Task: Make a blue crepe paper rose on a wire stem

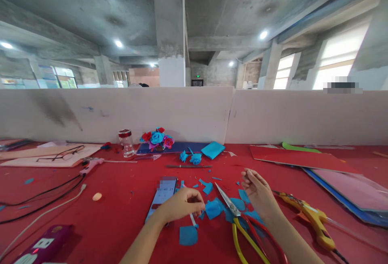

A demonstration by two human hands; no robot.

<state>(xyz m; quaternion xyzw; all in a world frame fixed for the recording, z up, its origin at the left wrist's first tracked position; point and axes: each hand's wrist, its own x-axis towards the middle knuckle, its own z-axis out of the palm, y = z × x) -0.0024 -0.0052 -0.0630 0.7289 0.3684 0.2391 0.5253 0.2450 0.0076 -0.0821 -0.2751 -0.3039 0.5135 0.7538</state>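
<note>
My left hand [186, 202] is closed in a pinch, its fingertips at the edge of a bright blue crepe paper piece [214, 209]. Below that hand a thin white stick [193, 218] shows in part, with blue at its lower end. My right hand [257, 189] is raised, thumb and fingers pinched together; whatever is in them is too small to make out. Between the hands lie scissors [235, 209] with red and yellow handles, blades slightly apart. Blue paper cuttings [238, 204] surround them, and a square blue piece [188, 235] lies nearer me.
A phone [163, 193] lies partly behind my left forearm. At right is a yellow glue gun [312, 215]; at left, a pink glue gun [91, 166] with cables. Farther back stand a jar [126, 143], a paper flower arrangement [157, 138] and blue paper flowers [195, 159].
</note>
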